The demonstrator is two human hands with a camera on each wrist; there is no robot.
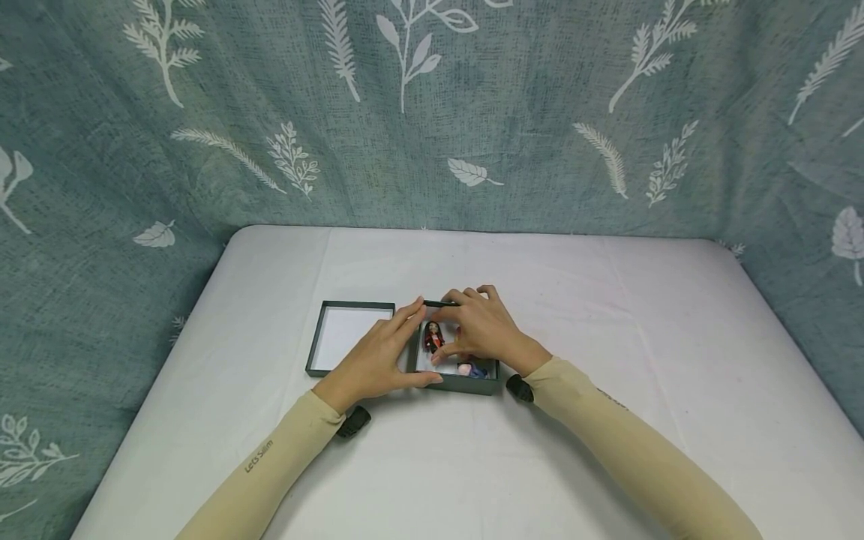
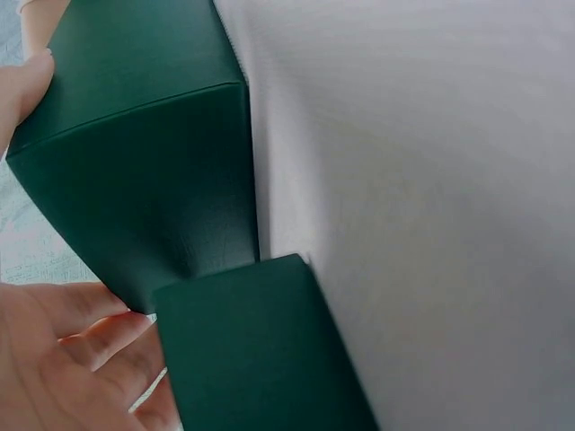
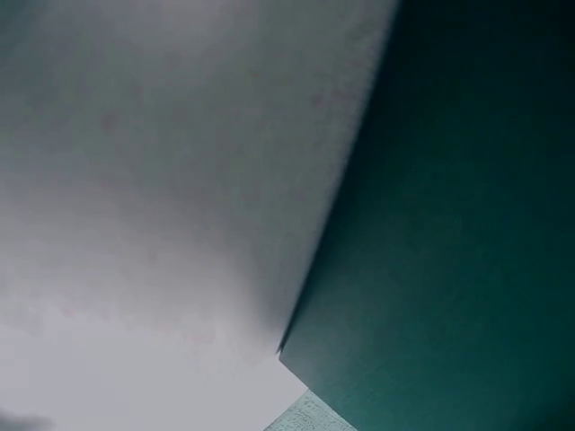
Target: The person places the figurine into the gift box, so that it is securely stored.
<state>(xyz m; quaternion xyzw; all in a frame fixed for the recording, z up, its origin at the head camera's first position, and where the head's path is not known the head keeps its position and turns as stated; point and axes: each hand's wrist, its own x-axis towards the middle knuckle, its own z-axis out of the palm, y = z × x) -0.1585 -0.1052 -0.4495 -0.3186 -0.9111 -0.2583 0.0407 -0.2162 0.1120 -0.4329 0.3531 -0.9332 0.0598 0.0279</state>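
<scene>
A dark green box (image 1: 466, 385) with a pale inside sits on the white table. My left hand (image 1: 374, 360) holds its left end, thumb at the front wall and long fingers reaching to the far left corner. In the left wrist view, fingertips (image 2: 112, 337) touch the box's side wall (image 2: 144, 197). My right hand (image 1: 482, 326) reaches in from the right; its index finger and thumb bracket a small doll figurine (image 1: 434, 337) with dark hair and red-and-black clothes, at head and feet. A blue-and-pink figurine (image 1: 475, 370) lies near the front right corner. My right hand hides part of the inside.
A shallow green-rimmed lid (image 1: 317, 341), white inside, lies left of the box. The white-covered table (image 1: 607, 300) extends around both. A leaf-patterned teal curtain (image 1: 432, 165) hangs behind the far edge. Black wrist cameras (image 1: 354, 422) sit under both sleeves.
</scene>
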